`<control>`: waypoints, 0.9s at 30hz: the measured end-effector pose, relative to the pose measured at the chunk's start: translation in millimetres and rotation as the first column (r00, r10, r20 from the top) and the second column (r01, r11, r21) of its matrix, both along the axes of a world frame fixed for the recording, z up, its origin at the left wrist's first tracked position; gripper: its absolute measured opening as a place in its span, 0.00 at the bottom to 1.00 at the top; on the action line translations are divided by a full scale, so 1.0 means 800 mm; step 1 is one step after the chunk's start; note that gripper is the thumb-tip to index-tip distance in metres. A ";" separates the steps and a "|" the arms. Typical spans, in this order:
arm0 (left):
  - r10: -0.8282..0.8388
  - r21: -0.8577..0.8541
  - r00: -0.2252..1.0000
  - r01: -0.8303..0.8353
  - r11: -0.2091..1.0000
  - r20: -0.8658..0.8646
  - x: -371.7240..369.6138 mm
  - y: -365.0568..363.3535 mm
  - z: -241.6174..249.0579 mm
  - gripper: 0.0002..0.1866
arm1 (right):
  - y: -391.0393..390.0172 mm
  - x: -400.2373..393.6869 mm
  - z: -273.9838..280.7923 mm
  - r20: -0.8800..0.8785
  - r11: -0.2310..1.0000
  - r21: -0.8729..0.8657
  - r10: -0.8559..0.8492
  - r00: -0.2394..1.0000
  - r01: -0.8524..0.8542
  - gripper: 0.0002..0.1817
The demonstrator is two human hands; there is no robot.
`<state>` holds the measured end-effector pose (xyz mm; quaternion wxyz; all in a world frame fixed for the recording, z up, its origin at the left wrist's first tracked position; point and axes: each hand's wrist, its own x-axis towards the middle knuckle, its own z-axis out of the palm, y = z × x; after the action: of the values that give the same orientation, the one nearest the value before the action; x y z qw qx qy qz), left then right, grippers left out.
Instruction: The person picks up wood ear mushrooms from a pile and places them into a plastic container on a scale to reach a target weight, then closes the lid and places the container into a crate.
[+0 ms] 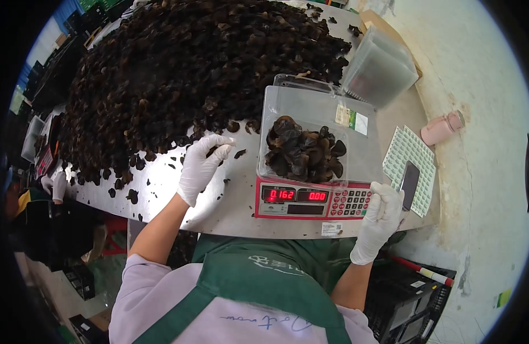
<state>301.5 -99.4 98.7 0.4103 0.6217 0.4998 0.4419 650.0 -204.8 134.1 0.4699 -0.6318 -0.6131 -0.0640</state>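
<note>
On a red-and-white digital scale (293,200) reading 0.162 sits a clear plastic tray (267,166) of dark wood ear mushrooms (301,150). Its clear lid (310,97) stands hinged back, with a green-and-white label. My left hand (204,167), white-gloved, is over the metal table left of the scale; thumb and fingers are drawn together, with nothing visible between them. A small mushroom piece lies close to its fingertips. My right hand (380,221), also gloved, is by the keypad's right end, fingers curled together and nothing seen in them.
A large heap of mushrooms (178,69) covers the table's far left. Stacked clear containers (379,69) stand at the back right. Sticker sheets (422,160), a phone (410,184) and a pink bottle (442,127) lie near the wall. Another person's gloved hands (57,186) are at far left.
</note>
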 end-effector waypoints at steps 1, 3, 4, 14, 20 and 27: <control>0.013 0.019 1.000 -0.014 1.000 0.023 0.004 0.001 -0.005 0.09 | 0.001 -0.002 0.000 0.003 1.000 0.000 0.003 1.000 -0.003 0.10; 0.019 0.198 1.000 -0.024 0.980 0.024 0.031 0.005 0.027 0.09 | 0.002 -0.006 0.001 -0.003 1.000 -0.001 0.012 1.000 -0.012 0.11; 0.030 0.369 0.999 -0.037 0.929 0.024 0.044 0.006 0.049 0.09 | 0.002 -0.009 -0.001 0.005 1.000 -0.004 0.018 1.000 -0.018 0.11; -0.090 0.589 0.973 0.200 0.783 -0.211 0.089 0.003 0.052 0.15 | -0.009 -0.003 0.002 -0.010 0.999 -0.010 -0.044 0.999 0.044 0.08; 0.222 0.203 0.911 -0.158 0.966 -0.347 -0.056 -0.024 -0.020 0.10 | -0.009 0.004 -0.004 -0.046 0.998 -0.039 -0.058 0.997 0.057 0.08; 0.224 0.280 0.767 -0.060 0.958 -0.602 -0.087 -0.069 -0.082 0.12 | 0.007 -0.022 -0.005 -0.237 1.000 -0.018 0.014 0.971 -0.019 0.08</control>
<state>232.3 -154.2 33.2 0.1057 0.7389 0.5954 0.2973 632.3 -198.8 129.9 0.5337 -0.6347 -0.5584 0.0219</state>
